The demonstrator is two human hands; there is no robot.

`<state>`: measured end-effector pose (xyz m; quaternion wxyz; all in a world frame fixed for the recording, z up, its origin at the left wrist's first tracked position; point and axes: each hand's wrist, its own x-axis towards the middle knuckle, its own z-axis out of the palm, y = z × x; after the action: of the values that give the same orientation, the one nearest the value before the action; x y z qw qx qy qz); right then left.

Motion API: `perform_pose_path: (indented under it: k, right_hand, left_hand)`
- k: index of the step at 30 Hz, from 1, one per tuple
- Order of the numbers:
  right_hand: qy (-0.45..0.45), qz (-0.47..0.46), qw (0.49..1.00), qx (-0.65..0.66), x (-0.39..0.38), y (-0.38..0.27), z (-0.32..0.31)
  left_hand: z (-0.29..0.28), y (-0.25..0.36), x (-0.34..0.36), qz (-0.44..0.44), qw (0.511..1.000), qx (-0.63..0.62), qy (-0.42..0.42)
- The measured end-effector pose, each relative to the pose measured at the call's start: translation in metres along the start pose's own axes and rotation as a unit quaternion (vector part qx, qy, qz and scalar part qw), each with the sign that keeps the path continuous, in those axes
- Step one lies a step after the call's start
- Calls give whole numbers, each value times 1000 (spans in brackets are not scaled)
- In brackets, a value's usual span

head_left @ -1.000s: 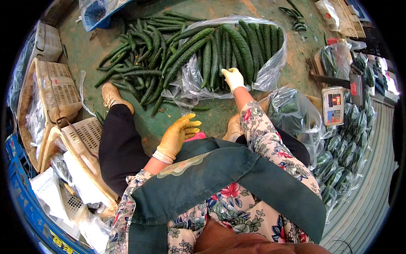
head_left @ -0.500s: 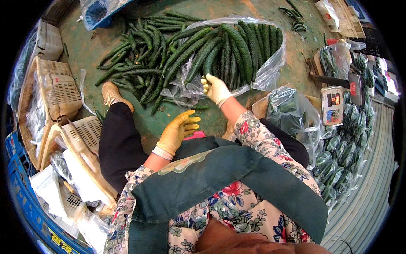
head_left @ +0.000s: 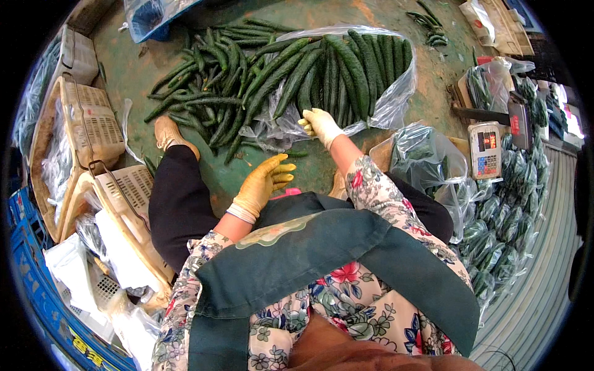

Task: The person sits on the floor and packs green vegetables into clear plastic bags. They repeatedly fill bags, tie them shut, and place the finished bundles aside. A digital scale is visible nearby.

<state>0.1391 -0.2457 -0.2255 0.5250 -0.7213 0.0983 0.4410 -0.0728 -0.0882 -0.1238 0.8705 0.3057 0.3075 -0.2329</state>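
Observation:
A row of long dark green cucumbers lies side by side on a clear plastic bag spread on the floor. My right hand, in a pale glove with yellow fingertips, is at the bag's near edge, just below the cucumber tips. Its fingers are curled in, and whatever they may pinch is hidden. My left hand, in a yellow-stained glove, hovers before my lap with fingers apart and nothing in it. Left of the bag, a loose heap of cucumbers overlaps its edge.
Plastic crates line the left side. A blue tub stands at the far left. On the right are a digital scale, a plastic-lined container and several bagged cucumbers. A few small cucumbers lie farther off.
My right hand has shifted slightly right, its fingers still curled near the bag's edge. My left hand stays about where it was, fingers apart. The view has moved a little.

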Motion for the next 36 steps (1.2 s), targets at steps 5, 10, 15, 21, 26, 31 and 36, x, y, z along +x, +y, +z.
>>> perform_pose_path:
  k: [5,10,15,21,26,31,36]
  right_hand:
    - [86,-121,947,-285,55,39,-63]
    - [323,-4,908,-267,49,45,-80]
    - [361,9,908,-213,84,98,-89]
    - [129,117,955,240,82,67,-91]
    - [152,49,978,133,54,15,-48]
    - [267,-76,948,-154,81,48,-64]
    - [131,-19,988,82,79,31,-36]
  left_hand:
    - [1,0,1,-2,1000,-7,-7]
    - [-2,-1,-2,2,1000,-14,-2]
    - [-2,-1,-4,-1,1000,-18,-16]
    - [-3,1,-4,4,999,-42,-24]
    - [-2,3,-8,6,999,-44,-10]
    - [-1,4,-6,4,999,-44,-19]
    - [-5,-2,-4,1,999,-50,-13]
